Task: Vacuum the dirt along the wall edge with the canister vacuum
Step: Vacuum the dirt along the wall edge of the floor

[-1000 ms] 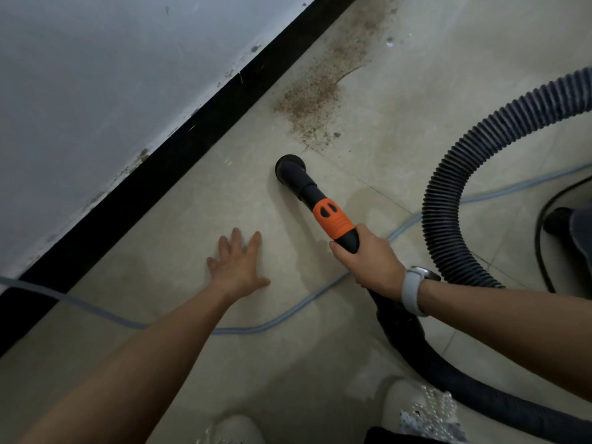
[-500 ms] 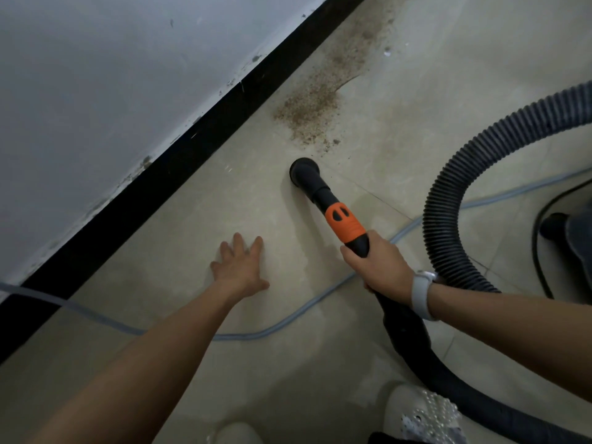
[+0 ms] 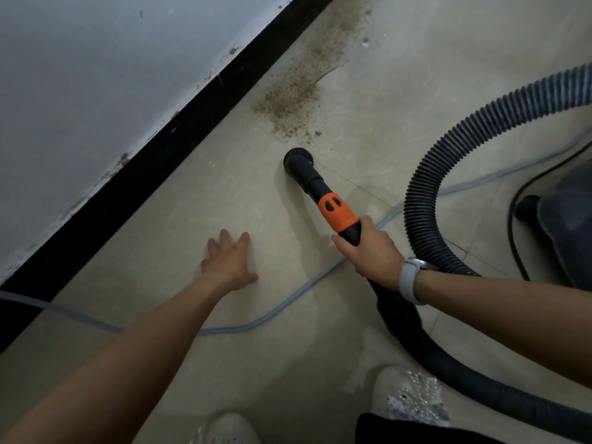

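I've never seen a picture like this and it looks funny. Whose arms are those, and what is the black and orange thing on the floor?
The camera sits on a person's head and looks down, so you see their own arms. The right hand grips a vacuum nozzle, black with an orange band. Its round mouth is down at the floor, just short of a patch of brown dirt beside the black skirting of the wall. The ribbed hose curves off to the canister at the right edge. The left hand lies flat on the tiles with fingers spread. A thin blue-grey cord runs across the floor.
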{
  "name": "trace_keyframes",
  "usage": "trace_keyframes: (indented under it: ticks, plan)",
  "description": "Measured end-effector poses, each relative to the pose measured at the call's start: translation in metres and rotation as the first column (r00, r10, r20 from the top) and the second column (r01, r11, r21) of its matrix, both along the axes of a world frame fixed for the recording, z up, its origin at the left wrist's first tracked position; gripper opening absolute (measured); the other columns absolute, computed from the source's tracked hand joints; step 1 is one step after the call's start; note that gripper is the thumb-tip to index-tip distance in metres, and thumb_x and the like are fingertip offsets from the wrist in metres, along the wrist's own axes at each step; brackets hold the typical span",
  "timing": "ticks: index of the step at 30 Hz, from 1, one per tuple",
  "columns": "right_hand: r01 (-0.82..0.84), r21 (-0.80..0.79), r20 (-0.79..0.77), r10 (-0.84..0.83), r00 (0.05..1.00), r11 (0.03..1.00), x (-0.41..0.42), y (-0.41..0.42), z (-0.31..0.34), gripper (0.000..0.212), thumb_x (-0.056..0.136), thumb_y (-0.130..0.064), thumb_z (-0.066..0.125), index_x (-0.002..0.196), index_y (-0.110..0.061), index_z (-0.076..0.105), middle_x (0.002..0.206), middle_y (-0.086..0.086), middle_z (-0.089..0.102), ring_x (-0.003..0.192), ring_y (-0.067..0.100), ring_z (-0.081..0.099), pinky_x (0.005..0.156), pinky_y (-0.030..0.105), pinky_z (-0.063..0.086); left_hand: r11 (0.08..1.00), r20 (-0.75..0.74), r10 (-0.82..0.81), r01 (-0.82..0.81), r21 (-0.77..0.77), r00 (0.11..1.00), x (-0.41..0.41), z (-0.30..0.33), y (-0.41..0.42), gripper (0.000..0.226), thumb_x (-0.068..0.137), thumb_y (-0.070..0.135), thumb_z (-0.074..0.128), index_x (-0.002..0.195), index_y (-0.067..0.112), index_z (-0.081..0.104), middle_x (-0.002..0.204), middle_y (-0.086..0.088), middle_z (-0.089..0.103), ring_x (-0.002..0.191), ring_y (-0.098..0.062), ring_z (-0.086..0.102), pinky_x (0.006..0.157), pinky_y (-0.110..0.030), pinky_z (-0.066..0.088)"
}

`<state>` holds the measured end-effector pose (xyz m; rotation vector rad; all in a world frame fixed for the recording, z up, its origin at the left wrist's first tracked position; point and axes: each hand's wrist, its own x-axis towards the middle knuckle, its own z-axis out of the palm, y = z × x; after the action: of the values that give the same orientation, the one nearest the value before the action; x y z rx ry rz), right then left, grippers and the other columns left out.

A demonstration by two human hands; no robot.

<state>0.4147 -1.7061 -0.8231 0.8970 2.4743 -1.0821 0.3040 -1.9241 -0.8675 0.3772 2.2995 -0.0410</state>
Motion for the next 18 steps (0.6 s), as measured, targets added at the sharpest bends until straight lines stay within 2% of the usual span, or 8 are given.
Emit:
trace_keyframes:
  ticks: [3,6,10,15,18]
  plan:
    - [-0.028,0.103,-0.052,0.033,0.998,0.994,-0.018,-0.001,0.002,0.046,0.09,-0.042,0.055,0.12,-0.012,0.037,0.1,0.014,0.062,0.083,0.035,0.061,0.073,0.044,0.051,1.0,0.0,-0.001,0.001,0.008,1.0,0.0,-0.001,-0.002,0.092,0.088,0.038,0.063,0.151,0.027,-0.003,0.157,-0.011,-0.018,0.144,-0.037,-0.009,0.113,-0.052,0.02]
    - [-0.077,0.185,-0.108,0.098,0.989,0.98,-0.041,-0.004,0.002,0.059,0.089,-0.029,0.055,0.139,-0.019,0.025,0.115,0.012,0.053,0.092,0.038,0.058,0.076,0.042,0.048,1.0,0.003,-0.013,0.013,0.011,1.0,0.0,-0.001,-0.004,0.092,0.088,0.038,0.062,0.151,0.027,-0.005,0.157,-0.011,-0.019,0.144,-0.037,-0.011,0.113,-0.052,0.021]
    - [-0.181,0.222,-0.074,0.201,0.977,0.958,-0.055,-0.005,0.002,0.074,0.086,-0.023,0.052,0.148,-0.028,0.011,0.108,0.013,0.057,0.085,0.036,0.058,0.069,0.038,0.044,0.999,0.003,-0.035,0.035,0.005,0.999,0.003,-0.004,-0.007,0.095,0.089,0.04,0.061,0.15,0.027,-0.009,0.156,-0.011,-0.023,0.144,-0.037,-0.014,0.113,-0.052,0.021]
    - [-0.35,0.15,-0.104,0.367,0.925,0.925,-0.01,-0.015,-0.003,0.071,0.094,-0.033,0.051,0.149,-0.029,0.006,0.106,0.016,0.061,0.085,0.035,0.06,0.072,0.041,0.049,0.999,-0.021,-0.038,0.038,0.005,0.999,0.007,-0.006,-0.006,0.097,0.088,0.04,0.062,0.15,0.027,-0.011,0.155,-0.011,-0.024,0.143,-0.038,-0.015,0.114,-0.053,0.021]
    - [-0.327,0.153,-0.122,0.347,0.93,0.932,-0.003,-0.011,-0.006,0.069,0.094,-0.033,0.051,0.148,-0.031,0.008,0.102,0.013,0.061,0.079,0.03,0.059,0.066,0.037,0.047,0.999,-0.028,-0.032,0.033,0.006,0.999,0.007,-0.006,-0.005,0.098,0.087,0.041,0.063,0.15,0.027,-0.01,0.156,-0.012,-0.023,0.143,-0.039,-0.014,0.114,-0.053,0.02]
